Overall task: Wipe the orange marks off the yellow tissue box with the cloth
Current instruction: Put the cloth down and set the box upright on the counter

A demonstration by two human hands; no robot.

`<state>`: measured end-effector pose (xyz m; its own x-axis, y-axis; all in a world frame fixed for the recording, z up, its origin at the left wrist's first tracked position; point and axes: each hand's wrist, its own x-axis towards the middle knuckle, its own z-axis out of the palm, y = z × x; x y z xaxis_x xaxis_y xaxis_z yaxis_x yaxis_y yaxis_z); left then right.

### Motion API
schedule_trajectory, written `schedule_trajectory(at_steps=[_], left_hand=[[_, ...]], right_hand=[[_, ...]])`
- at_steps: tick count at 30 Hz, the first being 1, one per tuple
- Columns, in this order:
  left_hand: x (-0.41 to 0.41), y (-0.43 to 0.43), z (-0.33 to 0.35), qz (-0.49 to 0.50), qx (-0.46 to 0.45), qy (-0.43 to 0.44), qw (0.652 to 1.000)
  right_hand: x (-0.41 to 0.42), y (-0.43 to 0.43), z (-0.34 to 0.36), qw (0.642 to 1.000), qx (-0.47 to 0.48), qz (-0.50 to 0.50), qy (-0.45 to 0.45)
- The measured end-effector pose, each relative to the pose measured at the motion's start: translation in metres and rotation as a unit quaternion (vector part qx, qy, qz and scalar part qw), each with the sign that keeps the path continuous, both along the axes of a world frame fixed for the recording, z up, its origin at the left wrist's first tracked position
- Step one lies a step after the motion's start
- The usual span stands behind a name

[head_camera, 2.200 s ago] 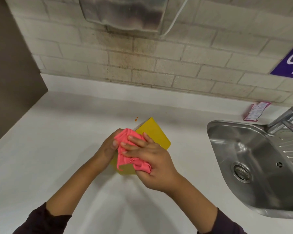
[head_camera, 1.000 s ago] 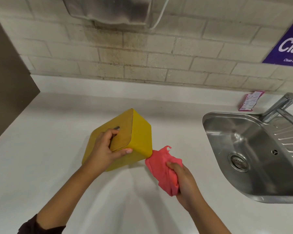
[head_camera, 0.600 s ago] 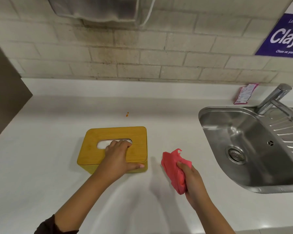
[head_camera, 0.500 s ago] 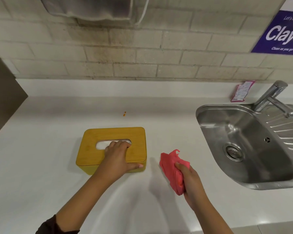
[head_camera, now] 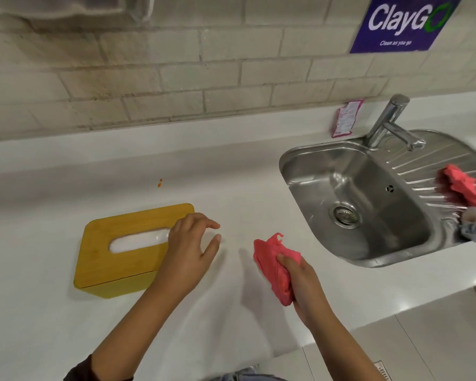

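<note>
The yellow tissue box [head_camera: 121, 268] lies flat on the white counter [head_camera: 52, 325], wooden lid up, a white tissue showing in its slot. I see no orange marks on its visible faces. My left hand [head_camera: 188, 251] hovers over the box's right end, fingers spread, holding nothing. To the right, my right hand [head_camera: 302, 284] is closed around the crumpled pink cloth [head_camera: 275, 262], raised just above the counter and apart from the box.
A small orange speck [head_camera: 160, 183] sits on the counter behind the box. A steel sink [head_camera: 368, 257] with a tap [head_camera: 390, 122] is at the right. Another person's hand holds a second pink cloth [head_camera: 462, 188] over the drainboard. A sachet [head_camera: 345, 118] leans on the brick wall.
The box went from tilted to flat on the counter. My left hand has lifted off its lid and opened. Another person's hand with a pink cloth has come in at the right.
</note>
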<state>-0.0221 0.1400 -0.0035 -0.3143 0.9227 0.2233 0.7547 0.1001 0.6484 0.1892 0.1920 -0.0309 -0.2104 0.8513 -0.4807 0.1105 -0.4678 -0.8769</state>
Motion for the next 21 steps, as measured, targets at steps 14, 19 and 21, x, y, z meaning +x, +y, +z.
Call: schedule_trajectory(at_steps=[14, 19, 21], left_hand=[[0.109, 0.057, -0.032, -0.159, -0.083, -0.017, 0.984], [0.119, 0.057, -0.033, -0.146, -0.092, -0.020, 0.985], [0.116, 0.055, -0.029, -0.127, -0.086, -0.028, 0.988]], right_hand=[[0.124, 0.029, -0.029, 0.884, 0.288, 0.072, -0.362], [0.116, 0.025, -0.034, 0.849, 0.320, 0.139, -0.396], [0.106, 0.027, -0.033, 0.847, 0.347, 0.147, -0.375]])
